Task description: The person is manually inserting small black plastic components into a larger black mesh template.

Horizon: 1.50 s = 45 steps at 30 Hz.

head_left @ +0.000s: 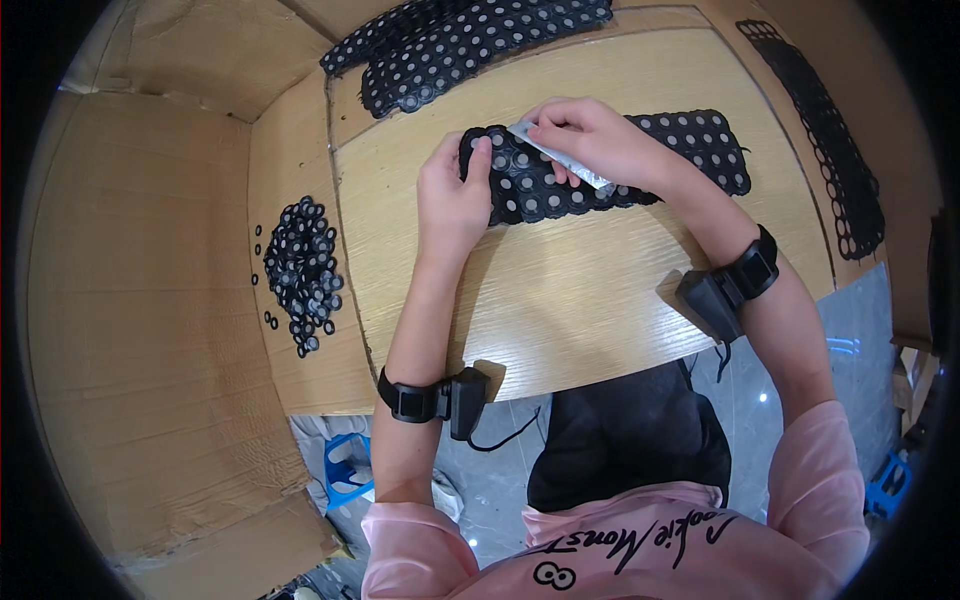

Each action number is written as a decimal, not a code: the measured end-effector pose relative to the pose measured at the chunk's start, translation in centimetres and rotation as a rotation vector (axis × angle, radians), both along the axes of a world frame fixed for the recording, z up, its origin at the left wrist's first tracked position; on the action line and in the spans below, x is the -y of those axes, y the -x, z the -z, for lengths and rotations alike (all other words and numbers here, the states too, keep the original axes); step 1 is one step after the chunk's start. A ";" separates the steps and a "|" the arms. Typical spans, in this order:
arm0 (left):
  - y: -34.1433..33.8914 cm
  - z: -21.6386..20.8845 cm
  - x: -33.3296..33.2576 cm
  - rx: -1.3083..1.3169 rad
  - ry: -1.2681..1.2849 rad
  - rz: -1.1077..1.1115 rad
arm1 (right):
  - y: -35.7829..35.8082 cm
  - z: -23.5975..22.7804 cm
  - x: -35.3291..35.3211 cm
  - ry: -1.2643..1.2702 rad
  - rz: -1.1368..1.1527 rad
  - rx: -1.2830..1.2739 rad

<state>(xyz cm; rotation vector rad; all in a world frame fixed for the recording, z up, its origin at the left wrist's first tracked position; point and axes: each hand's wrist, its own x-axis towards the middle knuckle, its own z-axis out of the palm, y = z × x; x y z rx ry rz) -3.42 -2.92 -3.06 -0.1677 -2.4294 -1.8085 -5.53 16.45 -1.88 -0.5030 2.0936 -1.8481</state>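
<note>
A long black sheet set with rows of round grey discs (700, 152) lies across the wooden board in front of me. My left hand (452, 190) closes on the sheet's left end, its thumb on top and the other fingers out of sight at the edge. Over the left half of the sheet, my right hand (597, 142) grips a flat silvery strip (575, 165). The strip slants from upper left to lower right across the discs, and some right fingers curl beneath it. Whether it touches the sheet, I cannot tell.
A heap of loose black rings and discs (302, 262) lies on cardboard to the left. More disc-filled black sheets (460, 55) are stacked at the back. Black netting with open rings (825, 140) runs along the right side. Cardboard walls (150, 270) stand around the wooden board (560, 310).
</note>
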 end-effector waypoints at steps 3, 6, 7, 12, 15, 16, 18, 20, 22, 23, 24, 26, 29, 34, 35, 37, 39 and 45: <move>-0.1 0.1 -0.1 -0.045 0.021 -0.013 | -0.1 0.3 0.1 -0.057 0.005 -0.054; -0.5 -0.3 -0.5 -0.056 0.033 -0.047 | 0.0 0.6 0.1 -0.091 -0.007 -0.138; -0.6 -0.5 -0.6 -0.070 0.047 -0.058 | 0.0 0.7 0.1 -0.090 -0.012 -0.148; -0.9 -0.7 -0.8 -0.057 0.069 -0.093 | 0.1 0.9 -0.1 -0.088 -0.029 -0.182; -0.8 -0.5 -0.8 -0.088 0.056 -0.079 | 0.1 0.9 0.0 -0.090 -0.037 -0.217; -0.8 -0.5 -0.8 -0.080 0.064 -0.085 | 0.0 0.8 0.0 -0.091 -0.038 -0.216; -0.9 -0.5 -0.8 -0.102 0.045 -0.066 | 0.0 0.8 0.1 -0.072 -0.038 -0.251; -1.0 -0.7 -0.8 -0.101 0.037 -0.059 | -0.2 0.9 0.2 -0.098 -0.018 -0.230; -1.2 -0.9 -0.8 -0.090 0.049 -0.046 | -0.3 1.1 0.4 -0.124 0.001 -0.210; -1.2 -1.1 -0.8 -0.090 0.046 -0.048 | -0.4 1.2 0.6 -0.171 0.035 -0.292; -1.3 -1.2 -0.9 -0.096 0.069 -0.039 | -0.4 1.3 0.8 -0.219 0.068 -0.384; -1.4 -1.4 -0.9 -0.102 0.087 -0.029 | -0.5 1.4 1.4 -0.256 0.132 -0.524; -1.4 -1.4 -0.8 -0.163 0.118 0.002 | -0.9 1.1 1.9 -0.307 0.238 -0.643; -0.9 -1.3 0.0 -0.033 -0.047 0.029 | -0.3 -0.3 -0.3 -0.150 0.013 -0.054; -0.8 -1.4 0.2 -0.038 -0.046 0.037 | 0.1 -0.4 -0.9 -0.193 0.018 -0.027; -0.5 -1.5 0.5 0.131 -0.249 0.064 | 0.7 -0.5 -1.7 -0.363 0.023 -0.289; -0.4 -1.8 0.7 0.138 -0.231 0.083 | 1.0 -0.4 -2.0 -0.189 -0.041 -0.209; -0.9 -2.1 0.0 0.176 -0.212 0.092 | 0.6 -0.6 -1.8 -0.027 -0.034 0.064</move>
